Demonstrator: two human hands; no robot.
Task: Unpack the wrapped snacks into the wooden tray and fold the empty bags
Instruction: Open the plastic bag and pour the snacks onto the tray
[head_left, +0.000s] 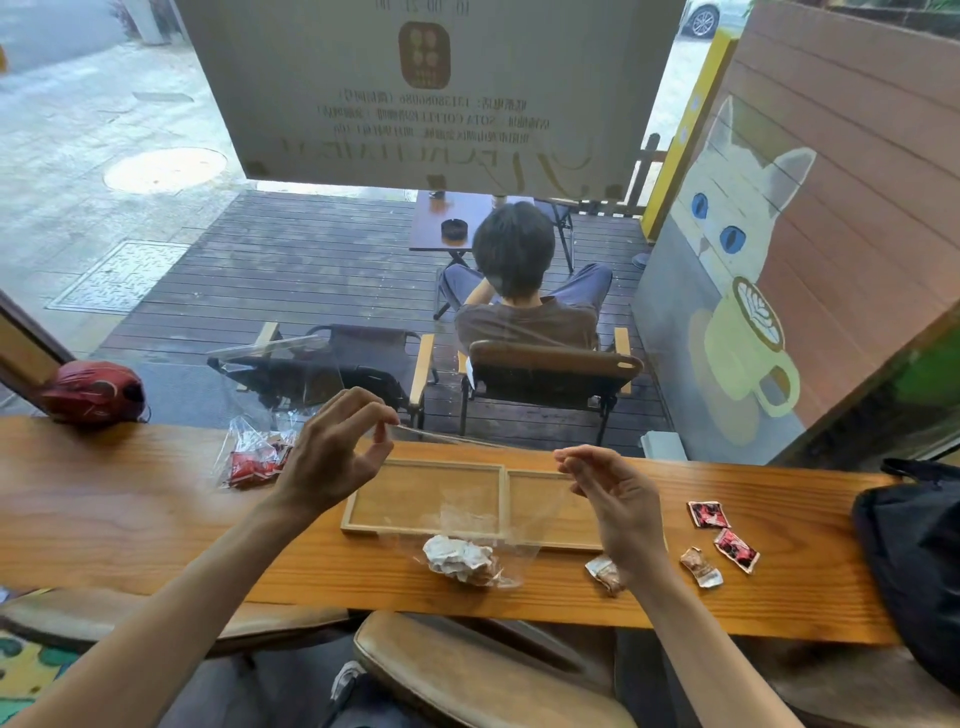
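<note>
We held a clear bag (467, 525) open above the wooden tray (503, 499).
Our left hand (332, 457) and right hand (613, 499) each pinched its top edge, snacks (460, 561) inside.

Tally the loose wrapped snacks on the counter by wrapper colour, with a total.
Red wrappers: 2
Tan-and-white wrappers: 2
Total: 4 loose; those inside the clear bags are not counted.
</note>
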